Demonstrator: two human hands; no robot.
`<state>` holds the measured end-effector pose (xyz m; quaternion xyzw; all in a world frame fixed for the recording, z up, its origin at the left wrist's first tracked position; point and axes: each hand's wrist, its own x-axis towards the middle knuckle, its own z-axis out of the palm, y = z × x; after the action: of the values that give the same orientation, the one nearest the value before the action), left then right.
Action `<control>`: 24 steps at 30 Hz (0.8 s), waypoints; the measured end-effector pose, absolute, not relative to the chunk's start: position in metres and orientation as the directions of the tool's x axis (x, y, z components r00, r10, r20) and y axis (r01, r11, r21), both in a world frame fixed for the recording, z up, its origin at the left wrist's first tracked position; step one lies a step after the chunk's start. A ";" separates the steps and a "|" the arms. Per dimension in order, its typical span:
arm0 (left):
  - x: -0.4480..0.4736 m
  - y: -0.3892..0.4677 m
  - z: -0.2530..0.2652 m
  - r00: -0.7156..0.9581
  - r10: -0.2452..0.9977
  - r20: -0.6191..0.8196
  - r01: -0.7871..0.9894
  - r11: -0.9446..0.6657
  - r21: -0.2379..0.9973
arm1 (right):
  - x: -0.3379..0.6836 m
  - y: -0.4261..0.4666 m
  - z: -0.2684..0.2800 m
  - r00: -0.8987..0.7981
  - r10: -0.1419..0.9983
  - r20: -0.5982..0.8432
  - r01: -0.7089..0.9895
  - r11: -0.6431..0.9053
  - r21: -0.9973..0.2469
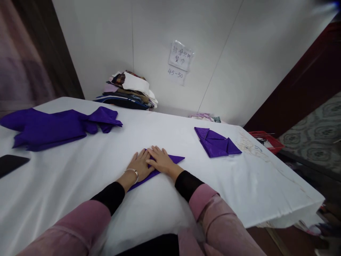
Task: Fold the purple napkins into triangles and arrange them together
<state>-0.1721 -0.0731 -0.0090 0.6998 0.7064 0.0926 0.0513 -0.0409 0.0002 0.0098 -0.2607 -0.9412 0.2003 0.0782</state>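
A purple cloth napkin (176, 158) lies folded on the white-covered table, with pointed ends showing to the right and at the lower left. My left hand (140, 165) rests flat on it, a bracelet round the wrist. Beside and slightly over its fingers, my right hand (161, 160) also presses flat on the cloth, fingers stretched out. Much of the napkin is hidden beneath both hands. To the right lies another folded purple napkin (217, 142) with several creased flaps. A loose heap of purple cloth (53, 128) spreads over the left side.
A dark flat object (12, 164) sits at the table's left edge. Stacked clothes (128, 90) stand at the back against the wall, under a paper sign (180, 57). Beyond the right edge is a red basket (275, 144). White cloth (266, 192) covers the table.
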 end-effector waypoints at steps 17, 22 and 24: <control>-0.173 -0.076 -0.009 -0.032 0.996 0.086 0.976 0.012 0.218 | -0.011 -0.002 0.031 -0.816 0.575 0.060 0.535 0.790 -0.300; -0.178 -0.073 -0.009 0.003 1.000 0.014 0.990 -0.005 0.139 | -0.040 -0.023 0.030 -0.925 0.378 0.049 0.325 0.850 -0.415; -0.180 -0.072 -0.009 0.006 1.000 0.008 0.994 -0.007 0.106 | -0.040 -0.020 0.028 -0.918 0.394 0.045 0.339 0.840 -0.423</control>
<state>-0.1803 -0.0718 -0.0094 0.7083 0.7039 0.0403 0.0350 -0.0399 -0.0202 0.0281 -0.1915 -0.9570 0.2079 0.0653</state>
